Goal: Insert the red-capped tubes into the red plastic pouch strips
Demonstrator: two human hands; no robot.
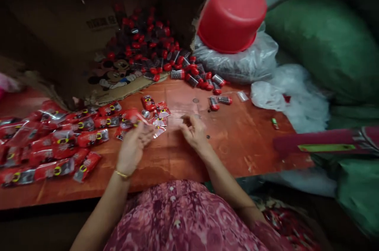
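Note:
My left hand (134, 146), a gold bangle at its wrist, is at the right end of a pile of small red packets (63, 140). Its fingers are closed at the clear end of a motion-blurred red packet (133, 116). Just right of it, a few flat printed bags (160, 118) overlap on the red tabletop (177, 160). My right hand (193, 132) hovers over the table with its fingers loosely bent and apart, and nothing shows in it. Beyond it, two small clear tubes with red caps (213, 103) lie apart from a larger heap of capped tubes (154, 47).
A torn cardboard box (112, 89) lies open at the back left, tubes spilling out. At the back right, an upturned red basin (233, 16) rests on a filled plastic bag (237, 61). White plastic bags (304, 97) and a dark pink bar (328, 142) stand to the right.

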